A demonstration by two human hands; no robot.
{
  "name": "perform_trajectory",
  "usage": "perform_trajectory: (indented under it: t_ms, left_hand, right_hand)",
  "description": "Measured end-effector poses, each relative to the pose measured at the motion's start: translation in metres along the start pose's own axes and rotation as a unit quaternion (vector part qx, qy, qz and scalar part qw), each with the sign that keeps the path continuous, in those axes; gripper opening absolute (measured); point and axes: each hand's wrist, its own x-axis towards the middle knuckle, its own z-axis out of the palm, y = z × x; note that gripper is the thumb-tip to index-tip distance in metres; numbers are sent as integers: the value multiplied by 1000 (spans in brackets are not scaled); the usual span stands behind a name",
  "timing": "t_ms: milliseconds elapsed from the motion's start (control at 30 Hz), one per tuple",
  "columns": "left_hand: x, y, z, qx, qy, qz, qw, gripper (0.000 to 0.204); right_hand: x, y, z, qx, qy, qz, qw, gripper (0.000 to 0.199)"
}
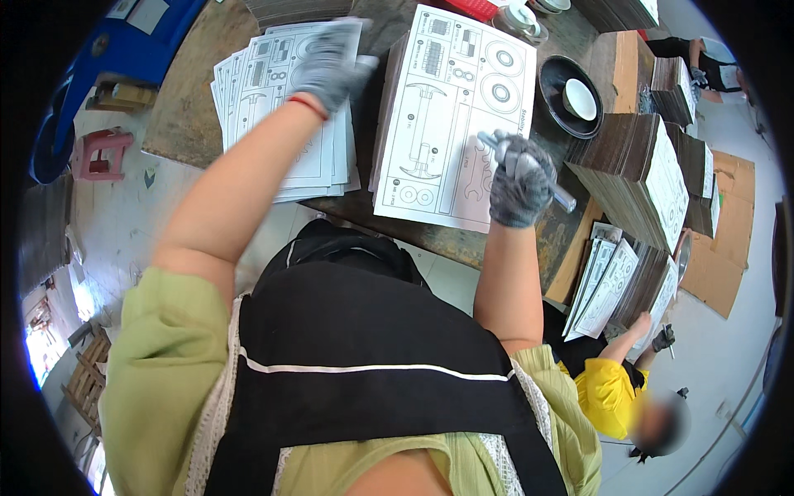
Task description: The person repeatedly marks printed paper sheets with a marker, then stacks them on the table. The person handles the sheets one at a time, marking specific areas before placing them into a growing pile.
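My left hand (329, 73), in a grey glove, is over a loose pile of printed sheets (285, 169) on the left of the table. Motion smears its fingers, so I cannot see whether they grip a sheet. My right hand (521, 182), gloved in grey too, is closed around a silver-grey rod-shaped tool (565, 198), whose other end sticks out beyond the fingers. It is above the right part of a tall, squared stack of printed boards (447, 124). The top board carries line drawings of a hammer, wrenches and round parts.
On the wooden table (186, 107), a black bowl with a white cup (579, 99) stands right of the stack. Further right are tall board stacks (637, 165) and a person in yellow (608, 397) handling sheets. A pink stool (101, 155) and blue machine (116, 58) stand left.
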Motion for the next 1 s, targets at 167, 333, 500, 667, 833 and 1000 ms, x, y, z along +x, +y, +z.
perform_trajectory:
  t_ms: [167,333,500,667,833,1000]
  left_hand:
    - [-1,94,51,213,-209,66,952,53]
    - [-8,92,61,223,-218,60,948,49]
    - [-8,94,65,224,-203,52,952,49]
    - [-9,96,66,238,-220,60,944,49]
    - [-9,106,61,239,-224,48,944,49]
    - [-3,105,62,256,-207,59,942,50]
  right_hand:
    - [38,26,18,102,-47,5,994,22]
    - [32,34,32,-23,-3,-7,1000,14]
    - [19,44,26,-273,-69,-83,956,8]
    - [-25,24,30,-410,-115,-167,889,18]
    - [-119,-17,15,-434,-175,-111,876,10]
    - [-137,-35,3,-406,-232,-18,884,11]
